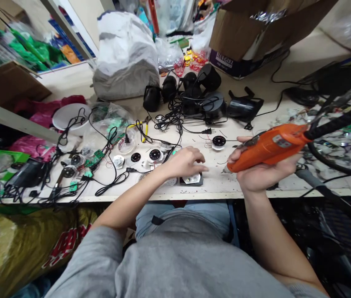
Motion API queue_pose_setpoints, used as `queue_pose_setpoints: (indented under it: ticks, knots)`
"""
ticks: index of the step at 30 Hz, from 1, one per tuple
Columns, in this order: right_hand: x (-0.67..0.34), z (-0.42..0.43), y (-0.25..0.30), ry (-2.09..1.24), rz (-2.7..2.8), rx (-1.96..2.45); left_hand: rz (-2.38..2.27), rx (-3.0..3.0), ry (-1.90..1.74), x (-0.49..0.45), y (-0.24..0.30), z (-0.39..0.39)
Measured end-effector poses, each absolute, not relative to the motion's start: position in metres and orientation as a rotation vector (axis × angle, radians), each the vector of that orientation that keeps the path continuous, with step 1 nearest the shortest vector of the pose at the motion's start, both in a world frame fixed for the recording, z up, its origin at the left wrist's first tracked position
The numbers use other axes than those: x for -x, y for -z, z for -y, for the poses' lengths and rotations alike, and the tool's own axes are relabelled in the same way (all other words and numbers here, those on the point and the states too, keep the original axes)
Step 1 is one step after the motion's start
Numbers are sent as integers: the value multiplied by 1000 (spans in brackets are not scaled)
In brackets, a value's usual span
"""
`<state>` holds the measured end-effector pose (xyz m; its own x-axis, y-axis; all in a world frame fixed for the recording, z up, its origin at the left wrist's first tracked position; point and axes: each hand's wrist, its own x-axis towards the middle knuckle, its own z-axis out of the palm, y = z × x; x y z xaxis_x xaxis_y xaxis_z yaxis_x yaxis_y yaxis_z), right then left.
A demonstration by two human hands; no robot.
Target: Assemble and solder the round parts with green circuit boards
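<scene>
My right grip [264, 167] is closed firmly around the orange soldering iron [268, 148]. Its glossy moulded plastic body lies across my palm, the thin metal tip angles down toward the tabletop [221, 184], and a thick black cord runs off behind it. My left grip [184, 162] is half-curled and holds nothing I can see, its fingers arched just over a dark tray [183, 181] carrying a silver disc [191, 179]; whether they touch it, I cannot tell. Another speaker driver [219, 141], black-coned and round, sits just above the iron's tip. Left of my hand, more round speaker drivers [155, 155] with ribbed black cones lie on the pale surface among green circuit boards [94, 156], threaded by thin, tangled black wire [170, 118]. Yellow-handled pliers [146, 129] lie nearby. Further up, glossy black horn-shaped speaker housings [190, 93] cluster beside a crumpled white-and-grey plastic sack [125, 58] and a brown cardboard box [240, 37].
</scene>
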<state>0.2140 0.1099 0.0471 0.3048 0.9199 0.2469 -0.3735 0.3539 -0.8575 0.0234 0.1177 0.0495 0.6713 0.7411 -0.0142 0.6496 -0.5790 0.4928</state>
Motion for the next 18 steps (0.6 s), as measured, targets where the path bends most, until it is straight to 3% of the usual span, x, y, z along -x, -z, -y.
queue_pose_setpoints:
  ticks: [7, 18]
  knots:
    - [-218, -95, -42, -1039, 857, 847, -1246, -2397, -275, 2, -39, -56]
    - [-205, -91, -39, -1020, 799, 834, -1130, -2151, -493, 11, -23, -68]
